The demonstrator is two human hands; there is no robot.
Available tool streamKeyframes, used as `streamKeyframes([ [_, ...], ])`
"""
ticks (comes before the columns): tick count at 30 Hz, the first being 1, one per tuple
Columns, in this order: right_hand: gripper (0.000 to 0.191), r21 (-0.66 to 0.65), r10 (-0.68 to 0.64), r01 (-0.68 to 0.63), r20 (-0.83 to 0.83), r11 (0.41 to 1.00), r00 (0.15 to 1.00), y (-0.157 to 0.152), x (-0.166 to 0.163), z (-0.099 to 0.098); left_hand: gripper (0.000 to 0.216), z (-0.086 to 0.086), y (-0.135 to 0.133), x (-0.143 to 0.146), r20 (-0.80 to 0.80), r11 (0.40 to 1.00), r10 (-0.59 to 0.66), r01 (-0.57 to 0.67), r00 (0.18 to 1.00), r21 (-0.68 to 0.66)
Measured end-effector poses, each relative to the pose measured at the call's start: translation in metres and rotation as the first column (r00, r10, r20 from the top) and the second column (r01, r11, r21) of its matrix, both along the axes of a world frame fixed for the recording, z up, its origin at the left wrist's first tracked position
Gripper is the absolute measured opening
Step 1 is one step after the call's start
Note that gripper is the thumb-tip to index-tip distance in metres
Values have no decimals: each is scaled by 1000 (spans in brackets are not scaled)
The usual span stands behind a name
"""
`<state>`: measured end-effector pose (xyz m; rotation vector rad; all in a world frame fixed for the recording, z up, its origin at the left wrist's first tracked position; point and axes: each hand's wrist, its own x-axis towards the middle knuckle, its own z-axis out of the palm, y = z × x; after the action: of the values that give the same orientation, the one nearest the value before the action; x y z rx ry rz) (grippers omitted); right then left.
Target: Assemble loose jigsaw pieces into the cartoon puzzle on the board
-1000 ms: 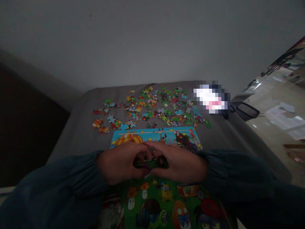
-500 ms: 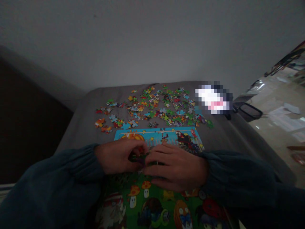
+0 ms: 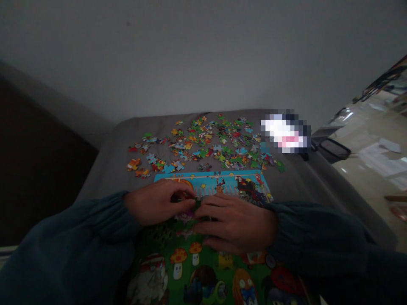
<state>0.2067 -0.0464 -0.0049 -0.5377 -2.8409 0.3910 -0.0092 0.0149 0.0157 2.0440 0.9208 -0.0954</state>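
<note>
My left hand [image 3: 162, 201] is over the upper part of a colourful picture puzzle board [image 3: 203, 258]. Its thumb and fingers come together in a pinch; whatever is between the tips is too dark and small to make out. Opposite it, my right hand [image 3: 233, 220] lies palm down on the board, fingers slightly apart and pointing left, nearly touching the left fingertips. Its fingertips are partly hidden. The board has a blue upper border [image 3: 206, 174] and a green lower area with cartoon mushrooms [image 3: 178, 263].
Loose jigsaw pieces [image 3: 219, 150] are scattered on the grey cloth [image 3: 108, 169] beyond the board. A blurred-out bright object [image 3: 284, 131] lies at the back right, near a dark-framed thing [image 3: 334, 148]. A pale wall [image 3: 197, 59] stands behind.
My left hand has shifted slightly up and its thumb has moved closer to the fingertips, uncovering a purple patch of the board. My right hand has hardly moved.
</note>
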Motion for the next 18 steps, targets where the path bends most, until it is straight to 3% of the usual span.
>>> streamKeyframes([
  [7,29,2,-14,14,2,1000,1000,1,1,-3,33,7,3,0,0,998,18,-18,1000,62],
  [14,30,11,-27,27,9,1000,1000,0,1,-2,43,12,12,-20,-81,974,164,-148,983,174],
  [18,30,14,-66,66,-4,998,998,-1,-1,0,43,13,13,-22,-112,969,167,-143,979,199],
])
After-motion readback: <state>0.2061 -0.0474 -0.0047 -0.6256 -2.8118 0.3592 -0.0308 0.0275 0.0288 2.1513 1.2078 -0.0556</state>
